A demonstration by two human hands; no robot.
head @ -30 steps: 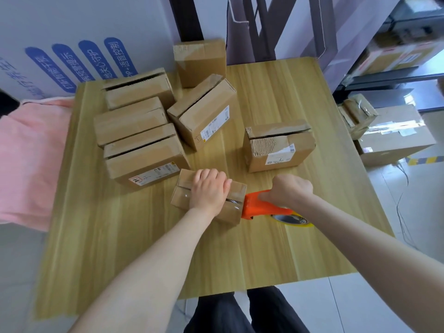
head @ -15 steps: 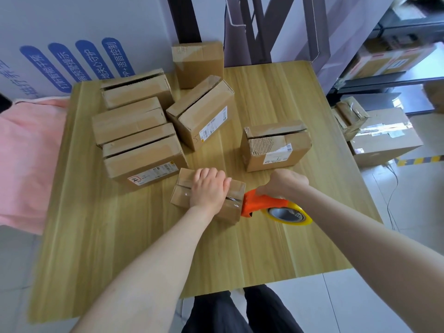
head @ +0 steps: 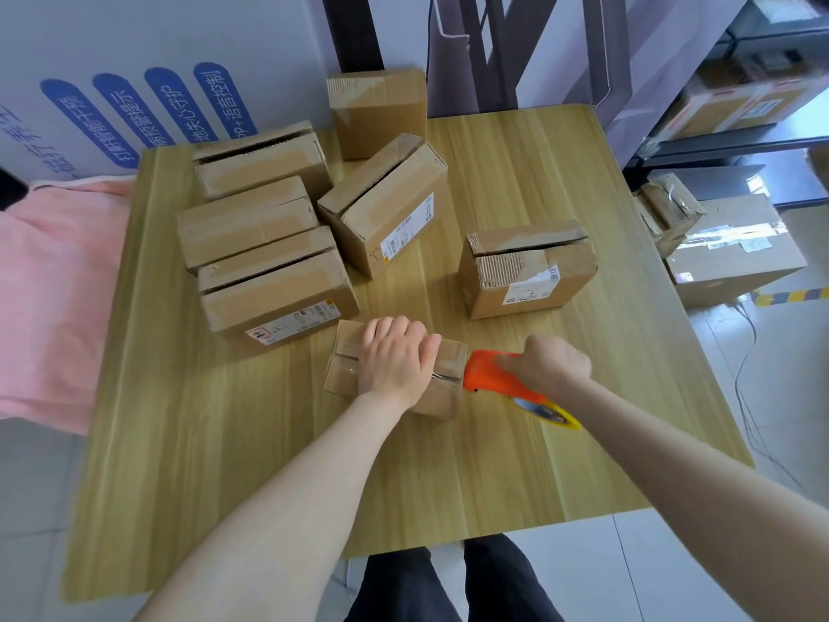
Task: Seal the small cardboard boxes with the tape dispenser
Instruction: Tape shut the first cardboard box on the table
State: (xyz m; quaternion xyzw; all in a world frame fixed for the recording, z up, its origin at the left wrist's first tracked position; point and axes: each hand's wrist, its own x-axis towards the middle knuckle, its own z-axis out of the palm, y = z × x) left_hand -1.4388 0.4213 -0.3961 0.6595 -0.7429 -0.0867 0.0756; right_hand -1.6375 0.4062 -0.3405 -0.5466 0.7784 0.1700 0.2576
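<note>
A small cardboard box (head: 344, 368) lies near the middle of the wooden table (head: 448, 478), with clear tape along its top seam. My left hand (head: 394, 359) lies over the box, fingers curled over its far edge, holding it down. My right hand (head: 545, 363) grips the handle of the orange tape dispenser (head: 489, 374), whose head touches the box's right end. The yellow tape roll (head: 554, 413) sticks out below my right wrist.
Several larger cardboard boxes crowd the table's far left, the nearest (head: 278, 294) just behind the small box. Another box (head: 527, 271) stands at the centre right. A pink cloth (head: 54, 285) hangs at the left edge. More boxes (head: 735, 249) sit on the floor to the right.
The dispenser has tipped, so the yellow roll now shows less and lies lower to the right. My left hand and the small box have stayed put.
</note>
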